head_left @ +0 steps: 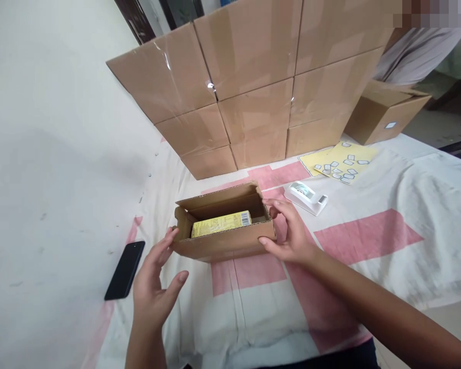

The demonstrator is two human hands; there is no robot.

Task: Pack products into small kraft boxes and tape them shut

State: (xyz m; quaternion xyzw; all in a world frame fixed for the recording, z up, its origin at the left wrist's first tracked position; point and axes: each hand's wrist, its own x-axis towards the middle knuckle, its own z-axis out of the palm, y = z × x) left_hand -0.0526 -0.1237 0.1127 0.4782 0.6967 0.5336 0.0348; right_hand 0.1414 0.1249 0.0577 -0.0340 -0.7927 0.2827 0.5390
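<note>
A small open cardboard box (223,246) lies on a white and pink cloth (369,241), with a yellow packet (221,224) inside it. My right hand (290,233) holds the box's right end, thumb on the front corner and fingers curled over the side flap. My left hand (155,284) is open, fingers spread, with its fingertips at the box's left end; I cannot tell whether they touch it.
A wall of stacked cardboard boxes (253,82) stands behind. A white tape dispenser (306,197) and a yellow sheet of stickers (340,161) lie to the right. A black phone (125,270) lies at the left. Another person (418,48) stands by an open box (388,110) at the far right.
</note>
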